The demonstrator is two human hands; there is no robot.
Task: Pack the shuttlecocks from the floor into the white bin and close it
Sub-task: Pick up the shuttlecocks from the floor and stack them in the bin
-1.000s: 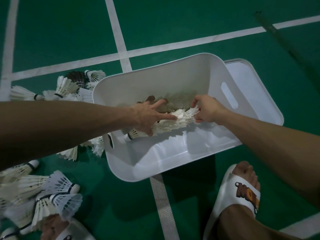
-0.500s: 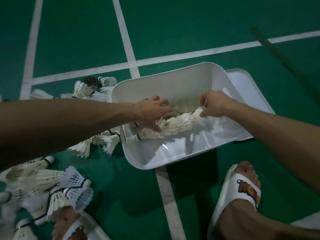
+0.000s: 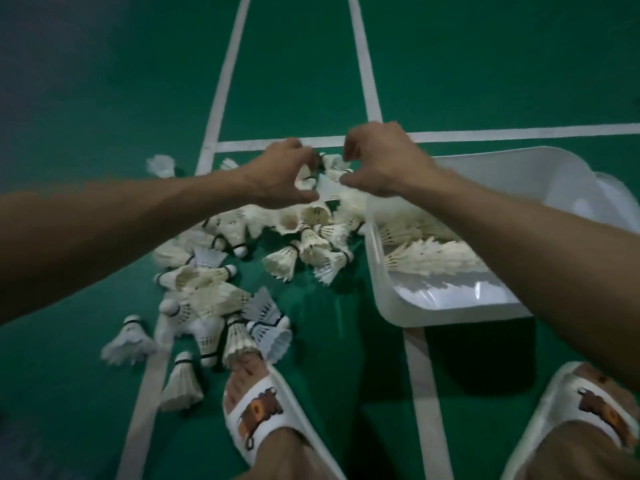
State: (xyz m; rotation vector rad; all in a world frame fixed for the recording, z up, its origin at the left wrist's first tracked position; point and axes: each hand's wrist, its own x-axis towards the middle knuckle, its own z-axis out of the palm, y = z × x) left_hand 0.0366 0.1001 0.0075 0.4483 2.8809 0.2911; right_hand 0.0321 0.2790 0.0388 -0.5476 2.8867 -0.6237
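A: In the head view, where are the hands?

B: Both reach out over the heap of shuttlecocks (image 3: 242, 271) on the green court floor (image 3: 104, 98). The left hand (image 3: 280, 174) hangs over the far end of the heap with its fingers curled down around a shuttlecock there. The right hand (image 3: 377, 161) is just beside it, thumb and fingers drawn together on the white feathers of a shuttlecock between the two hands. The picture is blurred, so I cannot tell exactly how many each hand grips.

A: And the white bin (image 3: 388, 299)?

B: It sits on the floor to the right of the heap, under the right forearm, open on top. Nested rows of shuttlecocks lie in its far part; the near part of its bottom is bare. Part of a flat white lid (image 3: 620, 199) shows behind its far right corner.

A: What else is in sight?

B: White court lines (image 3: 221, 95) cross the floor, and some shuttlecocks lie over them. Two feet in white slippers (image 3: 263, 407) stand at the bottom edge; the left toes touch the nearest shuttlecocks.
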